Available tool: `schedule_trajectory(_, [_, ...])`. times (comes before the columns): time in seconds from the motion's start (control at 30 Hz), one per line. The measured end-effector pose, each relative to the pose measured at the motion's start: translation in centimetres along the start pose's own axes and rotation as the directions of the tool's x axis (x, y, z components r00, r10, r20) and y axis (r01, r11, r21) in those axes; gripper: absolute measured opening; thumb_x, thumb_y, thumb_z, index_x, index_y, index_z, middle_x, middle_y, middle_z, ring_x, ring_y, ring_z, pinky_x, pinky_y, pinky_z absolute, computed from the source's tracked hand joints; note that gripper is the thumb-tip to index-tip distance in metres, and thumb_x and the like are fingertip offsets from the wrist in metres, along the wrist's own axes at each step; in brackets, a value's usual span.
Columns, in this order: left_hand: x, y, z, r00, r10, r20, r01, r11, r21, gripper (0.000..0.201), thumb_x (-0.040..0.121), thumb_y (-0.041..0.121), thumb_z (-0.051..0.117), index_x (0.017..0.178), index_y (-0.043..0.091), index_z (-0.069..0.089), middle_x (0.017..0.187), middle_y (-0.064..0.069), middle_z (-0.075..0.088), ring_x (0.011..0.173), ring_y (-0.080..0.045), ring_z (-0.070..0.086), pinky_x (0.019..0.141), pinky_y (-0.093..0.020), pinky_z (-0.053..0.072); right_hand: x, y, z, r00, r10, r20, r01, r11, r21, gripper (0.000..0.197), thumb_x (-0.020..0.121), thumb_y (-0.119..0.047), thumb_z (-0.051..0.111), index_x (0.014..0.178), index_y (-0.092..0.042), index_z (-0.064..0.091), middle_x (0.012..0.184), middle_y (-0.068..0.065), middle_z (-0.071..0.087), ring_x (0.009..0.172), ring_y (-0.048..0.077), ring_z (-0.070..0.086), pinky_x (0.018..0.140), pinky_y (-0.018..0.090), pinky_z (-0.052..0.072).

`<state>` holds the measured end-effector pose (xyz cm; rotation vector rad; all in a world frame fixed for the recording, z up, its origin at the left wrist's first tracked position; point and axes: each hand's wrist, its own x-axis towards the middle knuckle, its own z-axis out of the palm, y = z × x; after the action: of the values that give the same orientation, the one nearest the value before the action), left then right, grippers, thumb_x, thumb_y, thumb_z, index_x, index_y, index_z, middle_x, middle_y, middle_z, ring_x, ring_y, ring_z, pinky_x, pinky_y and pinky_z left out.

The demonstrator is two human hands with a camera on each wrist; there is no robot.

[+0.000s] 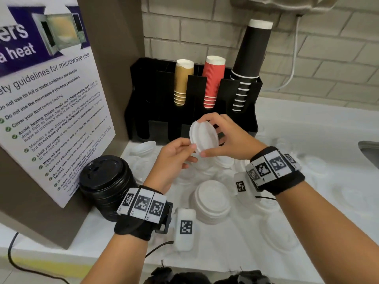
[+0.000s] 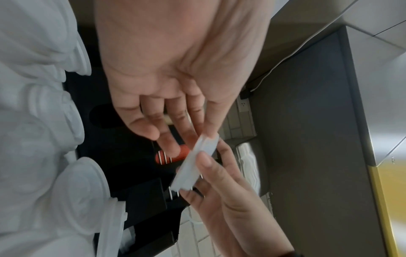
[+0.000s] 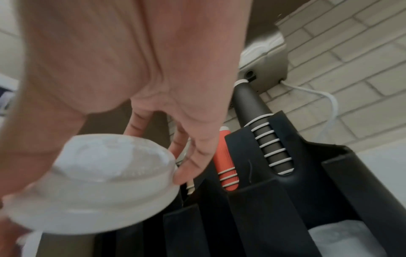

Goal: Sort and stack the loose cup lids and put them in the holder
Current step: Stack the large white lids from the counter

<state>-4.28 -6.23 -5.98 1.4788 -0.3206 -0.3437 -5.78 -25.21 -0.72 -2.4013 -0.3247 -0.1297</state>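
White counter (image 1: 307, 128) runs under a pale brick wall, and above its back left part I hold a small stack of white lids (image 1: 203, 138) tilted on edge, in the air just in front of the black holder (image 1: 143, 89). My right hand (image 1: 227, 138) grips the stack, fingers (image 1: 202, 119) curled over its top rim and thumb under its lower edge. My left hand (image 1: 174, 158) pinches the stack's near rim between thumb and fingertips; the other fingers of that hand are loosely curled. From the right wrist view the stack (image 3: 98, 182) shows as a few lids nested together; the exact count I cannot tell.

Below my hands, loose white lids (image 1: 287, 232) lie scattered over the counter, with a taller white lid pile (image 1: 212, 201) standing near the front between my wrists. A stack of black lids (image 1: 106, 181) stands at the counter's left edge, against the panel with the microwave poster (image 1: 47, 99).

Up in the holder, at the back left corner, stand upside-down gold cups (image 1: 183, 83), red cups (image 1: 213, 80) and black cups (image 1: 250, 62).
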Motion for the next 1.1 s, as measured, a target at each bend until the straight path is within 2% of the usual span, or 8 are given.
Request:
schedule_trajectory(0.1, [-0.3,-0.1,-0.7,0.998,-0.068,-0.003,0.068,0.997,-0.033,0.019,0.098,0.034,0.053,0.106,0.025,0.067,0.102,0.005,0.073,0.093,-0.016,0.069,0.076,-0.026,0.050,-1.9,0.2,-1.0,0.994,0.064,-0.087,-0.055,0.992,0.109,0.067,0.071,-0.027,0.082,0.127,-0.034,0.045,0.115,-0.017,0.042,0.111,0.011,0.048,0.075,0.009,0.045])
schedule_trajectory(0.27, [-1.0,-1.0,-1.1,0.968,-0.247,0.050,0.245,0.969,0.041,0.021,0.098,0.034,0.052,0.111,0.022,0.064,0.110,-0.001,0.066,0.094,-0.016,0.063,0.079,-0.029,0.054,-7.2,0.7,-0.1,0.979,0.196,-0.064,-0.171,0.946,0.277,0.062,0.071,-0.018,0.082,0.120,-0.041,0.052,0.109,-0.027,0.051,0.103,0.005,0.053,0.083,0.015,0.047])
schedule_trajectory(0.37, [-1.3,-1.5,-0.7,0.936,-0.337,0.102,0.312,0.928,0.202,0.031,0.099,0.035,0.051,0.123,0.019,0.060,0.111,-0.001,0.061,0.094,-0.016,0.059,0.079,-0.029,0.054,-9.2,0.7,1.8,0.950,0.310,0.026,-0.309,0.931,0.196,0.066,0.065,-0.022,0.086,0.116,-0.045,0.050,0.111,-0.018,0.046,0.097,-0.004,0.050,0.076,0.010,0.042])
schedule_trajectory(0.47, [-1.5,-1.8,-0.3,0.907,-0.407,0.110,0.378,0.900,0.219,0.030,0.095,0.041,0.055,0.117,0.021,0.062,0.105,0.000,0.059,0.089,-0.016,0.057,0.072,-0.027,0.056,-9.7,0.6,3.6,0.930,0.358,0.084,-0.363,0.930,0.051,0.071,0.065,-0.028,0.086,0.123,-0.036,0.047,0.116,-0.014,0.044,0.099,-0.004,0.046,0.078,0.009,0.039])
schedule_trajectory(0.57, [-1.8,-2.0,-0.2,0.897,-0.423,0.124,0.385,0.889,0.247,0.028,0.093,0.043,0.059,0.112,0.023,0.064,0.106,-0.001,0.060,0.091,-0.017,0.058,0.068,-0.027,0.056,-9.7,0.3,4.8,0.926,0.364,0.099,-0.365,0.931,-0.001,0.079,0.065,-0.029,0.085,0.132,-0.033,0.045,0.120,-0.014,0.040,0.099,-0.007,0.042,0.080,0.004,0.033])
schedule_trajectory(0.7, [-2.0,-2.4,-0.3,0.885,-0.431,0.175,0.379,0.887,0.265,0.025,0.091,0.038,0.064,0.110,0.021,0.067,0.108,-0.004,0.064,0.088,-0.016,0.063,0.067,-0.026,0.056,-9.5,0.1,5.8,0.917,0.380,0.120,-0.377,0.925,-0.048,0.086,0.063,-0.031,0.085,0.138,-0.033,0.041,0.125,-0.010,0.037,0.113,0.004,0.040,0.086,0.009,0.031])
schedule_trajectory(0.83, [-2.4,-2.6,0.0,0.892,-0.407,0.199,0.337,0.890,0.308,0.023,0.090,0.029,0.067,0.113,0.026,0.064,0.093,0.001,0.061,0.080,-0.010,0.063,0.066,-0.023,0.055,-9.4,0.1,6.3,0.903,0.411,0.123,-0.405,0.911,-0.072,0.089,0.065,-0.030,0.084,0.142,-0.030,0.039,0.127,-0.008,0.036,0.117,0.007,0.038,0.094,0.016,0.030])
schedule_trajectory(1.1, [-2.8,-2.7,0.4,0.908,-0.368,0.200,0.291,0.899,0.328,0.030,0.088,0.015,0.069,0.115,0.025,0.063,0.098,-0.001,0.050,0.085,-0.014,0.060,0.076,-0.030,0.059,-9.7,0.2,5.9,0.903,0.397,0.168,-0.396,0.917,-0.038,0.089,0.063,-0.039,0.086,0.139,-0.034,0.040,0.128,-0.012,0.040,0.117,0.005,0.041,0.091,0.015,0.033])
